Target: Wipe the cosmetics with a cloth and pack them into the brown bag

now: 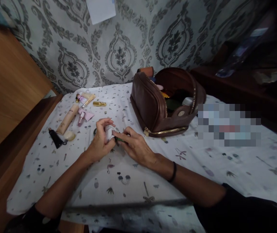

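Over the middle of the table, my left hand curls its fingers around a crumpled white tissue or cloth. My right hand meets it there, closed on a slim dark green item whose end touches the white wad. What that green item is, I cannot make out, since fingers cover much of it. To the right of both hands stands a brown cosmetic bag, unzipped, with several items inside.
On the left lie a beige tube, a black tube, a small pink bottle, a round cream-coloured item and a gold lipstick tube. More small tubes lie behind. A blurred patch covers something at right.
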`<state>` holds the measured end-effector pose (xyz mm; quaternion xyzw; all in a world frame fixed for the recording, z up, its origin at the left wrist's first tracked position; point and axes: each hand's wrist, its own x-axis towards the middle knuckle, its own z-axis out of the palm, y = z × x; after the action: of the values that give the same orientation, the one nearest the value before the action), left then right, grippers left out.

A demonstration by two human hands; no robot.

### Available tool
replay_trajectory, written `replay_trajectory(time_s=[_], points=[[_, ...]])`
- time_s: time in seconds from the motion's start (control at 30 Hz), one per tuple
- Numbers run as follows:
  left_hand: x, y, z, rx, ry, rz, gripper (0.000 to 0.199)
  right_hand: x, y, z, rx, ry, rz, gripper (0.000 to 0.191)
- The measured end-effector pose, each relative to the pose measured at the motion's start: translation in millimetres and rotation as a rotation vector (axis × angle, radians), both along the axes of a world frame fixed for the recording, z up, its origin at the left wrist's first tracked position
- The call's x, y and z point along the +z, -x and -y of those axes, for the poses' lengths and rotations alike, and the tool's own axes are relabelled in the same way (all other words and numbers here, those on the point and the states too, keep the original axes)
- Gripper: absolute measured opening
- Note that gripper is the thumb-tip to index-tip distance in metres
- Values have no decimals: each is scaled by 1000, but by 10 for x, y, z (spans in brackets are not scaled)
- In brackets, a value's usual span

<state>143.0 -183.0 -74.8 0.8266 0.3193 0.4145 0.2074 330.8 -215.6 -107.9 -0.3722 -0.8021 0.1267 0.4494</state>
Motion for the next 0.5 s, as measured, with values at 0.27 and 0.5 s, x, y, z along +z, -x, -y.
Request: replay_trajectory(time_s=[0.27, 0.5], points=[[156, 87, -2, 164, 162, -34, 23, 91, -13, 8, -1, 120, -96, 39], [186, 144, 56, 177, -108, 27, 15, 145, 32, -4, -90, 433, -338, 34]])
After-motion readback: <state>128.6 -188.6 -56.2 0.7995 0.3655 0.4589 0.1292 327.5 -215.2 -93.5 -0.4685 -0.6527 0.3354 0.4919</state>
